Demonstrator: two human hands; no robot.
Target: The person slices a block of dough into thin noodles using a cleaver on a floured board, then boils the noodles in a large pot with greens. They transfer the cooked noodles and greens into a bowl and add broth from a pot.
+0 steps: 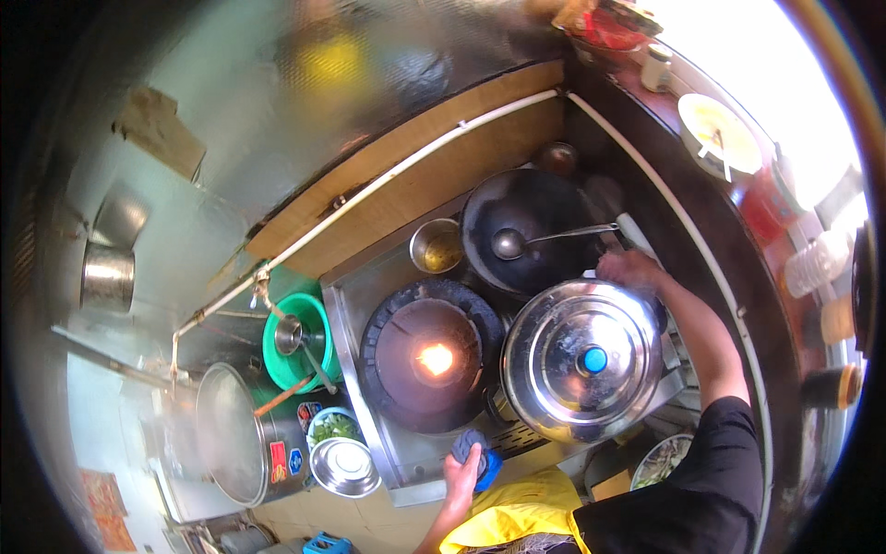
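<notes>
A crumpled dark cloth (pixel 472 449), grey with a blue part, is gripped in my left hand (pixel 462 478) at the stove's front edge. Behind the steel pot lid (pixel 554 346) with its blue knob, my right hand (pixel 626 269) reaches in beside the black wok (pixel 498 201). Shadow hides its fingers, so I cannot tell what they hold. A steel ladle (pixel 509 244) rests in that wok, its handle running toward my right hand. Flame (pixel 436 359) glows in the uncovered burner (pixel 387 388) left of the lidded pot.
A metal container of yellowish liquid (pixel 437 255) stands behind the burner. Left of the stove are a green bucket (pixel 273 353), a large steaming pot (pixel 259 450), a bowl of chopped greens (pixel 333 427) and a steel bowl (pixel 346 467). A white pipe (pixel 408 168) runs along the wall.
</notes>
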